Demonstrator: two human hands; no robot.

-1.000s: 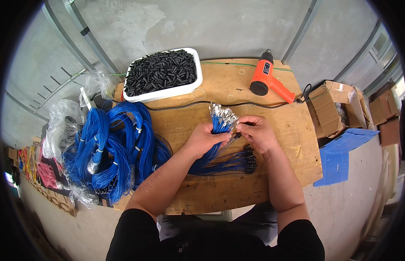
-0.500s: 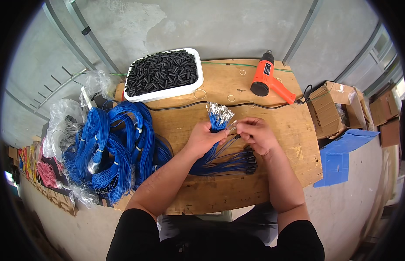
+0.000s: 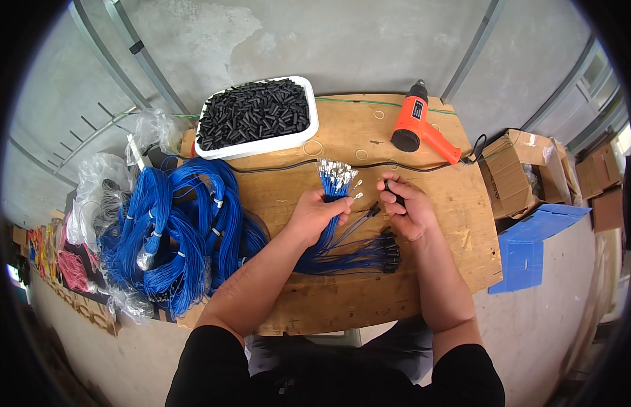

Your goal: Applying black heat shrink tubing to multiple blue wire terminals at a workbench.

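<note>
My left hand grips a bundle of blue wires whose silver metal terminals fan out above the fingers. My right hand is just to the right of it, fingers closed on a small black sleeve near the tip of one wire. Below the hands lie more blue wires with black sleeves on their ends, spread on the wooden tabletop.
A white tray full of black sleeves stands at the back of the table. An orange heat gun lies at the back right. Large coils of blue wire fill the left side. Cardboard boxes and a blue crate sit to the right.
My right hand has drawn slightly to the right, away from the bundle's terminals. My left hand still holds the bundle in the same place.
</note>
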